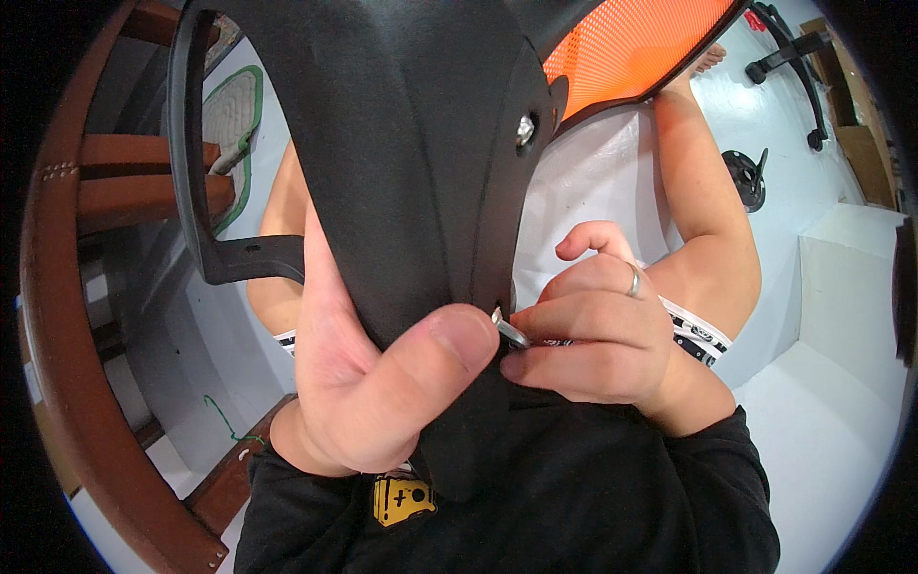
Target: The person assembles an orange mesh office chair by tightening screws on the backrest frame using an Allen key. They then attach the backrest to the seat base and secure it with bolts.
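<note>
A black plastic chair back support lies across my lap, with orange mesh at its far right end. My left hand is closed around the support's left side, its thumb laid across the near part and its fingers hidden beneath. At the right edge, my right hand pinches a silver bolt between thumb and fingers. The bolt's bright end is beside my left thumb tip, against the support's edge; I cannot tell whether it sits in a hole. Farther up that edge, another silver bolt sits in a recess.
A black loop-shaped armrest sticks out on the left, near a brown wooden frame. On the floor to the right are a black wheeled chair base and a round black part with a lever. Cardboard stands at the far right.
</note>
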`<state>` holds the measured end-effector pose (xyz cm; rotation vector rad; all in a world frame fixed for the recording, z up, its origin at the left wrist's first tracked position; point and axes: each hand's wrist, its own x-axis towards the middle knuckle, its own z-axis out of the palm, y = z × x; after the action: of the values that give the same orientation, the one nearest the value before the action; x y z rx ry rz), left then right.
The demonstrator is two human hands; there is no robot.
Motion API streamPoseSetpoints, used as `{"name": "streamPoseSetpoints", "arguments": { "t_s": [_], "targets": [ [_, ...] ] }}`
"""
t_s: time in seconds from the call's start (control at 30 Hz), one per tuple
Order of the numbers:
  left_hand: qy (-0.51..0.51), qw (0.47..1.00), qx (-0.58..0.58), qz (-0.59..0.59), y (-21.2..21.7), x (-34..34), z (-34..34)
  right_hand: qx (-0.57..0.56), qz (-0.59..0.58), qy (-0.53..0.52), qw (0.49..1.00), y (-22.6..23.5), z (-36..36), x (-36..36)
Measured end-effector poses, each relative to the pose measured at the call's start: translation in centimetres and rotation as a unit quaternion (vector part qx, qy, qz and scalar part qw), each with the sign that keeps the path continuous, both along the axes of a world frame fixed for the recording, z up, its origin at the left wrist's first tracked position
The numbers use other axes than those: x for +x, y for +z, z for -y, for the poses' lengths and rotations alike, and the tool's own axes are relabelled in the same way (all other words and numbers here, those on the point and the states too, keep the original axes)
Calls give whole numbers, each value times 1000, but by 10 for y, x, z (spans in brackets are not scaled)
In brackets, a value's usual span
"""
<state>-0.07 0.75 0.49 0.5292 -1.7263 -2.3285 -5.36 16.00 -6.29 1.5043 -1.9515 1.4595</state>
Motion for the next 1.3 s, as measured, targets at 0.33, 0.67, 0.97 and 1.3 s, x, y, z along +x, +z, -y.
{"name": "streamPoseSetpoints", "arguments": {
  "t_s": [0.33, 0.67, 0.97, 1.3],
  "targets": [
    [21, 999, -16, 34, 5, -1, -4, -29, 91, -34, 995, 6, -6, 5],
    [14, 1000, -10, 22, 5, -4, -2, 21, 44, 11, 999, 19, -7, 2],
    [0, 1000, 2, 25, 5, -3, 0, 54, 22, -16, 998, 23, -5, 3],
    [-58, 993, 98, 15, 11, 1, 8, -10, 29, 2, 1000, 18, 3, 0]
  ]
}}
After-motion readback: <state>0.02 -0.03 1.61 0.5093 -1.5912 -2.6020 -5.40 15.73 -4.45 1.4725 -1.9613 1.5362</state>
